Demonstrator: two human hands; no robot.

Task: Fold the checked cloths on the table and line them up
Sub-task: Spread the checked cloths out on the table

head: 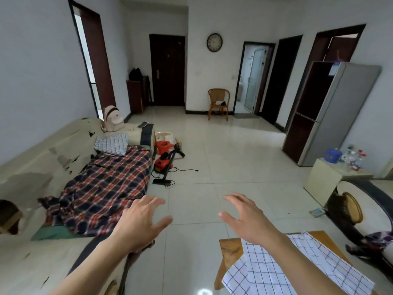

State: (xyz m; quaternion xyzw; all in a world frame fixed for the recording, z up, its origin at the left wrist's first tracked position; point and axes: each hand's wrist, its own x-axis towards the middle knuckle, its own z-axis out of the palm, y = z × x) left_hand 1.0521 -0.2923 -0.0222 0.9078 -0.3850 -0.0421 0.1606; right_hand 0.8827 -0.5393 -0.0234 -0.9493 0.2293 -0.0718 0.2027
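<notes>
Both forearms reach forward from the bottom of the view, palms facing down, held in the air above the tiled floor (212, 156). The left hand (140, 222) sits ahead of the sofa's near armrest, its fingers (153, 202) straight and loosely spread, thumb angled out to the right; it holds nothing. The right hand (246, 218) is level with it, well apart, fingers (236, 198) spread and slightly bent at the tips, thumb pointing left toward the other hand; it too holds nothing and touches nothing.

The checked cloths (287, 271), white with a dark grid, lie below and behind the right fingers, under the right forearm. They are spread flat and overlapping on the wooden table (230, 245), with one edge hanging over its near side. How many layers there are cannot be told.

Beyond the left fingers, a plaid blanket (106, 184) covers the sofa (32, 167), and a red vacuum cleaner (163, 162) lies on the floor further off.
</notes>
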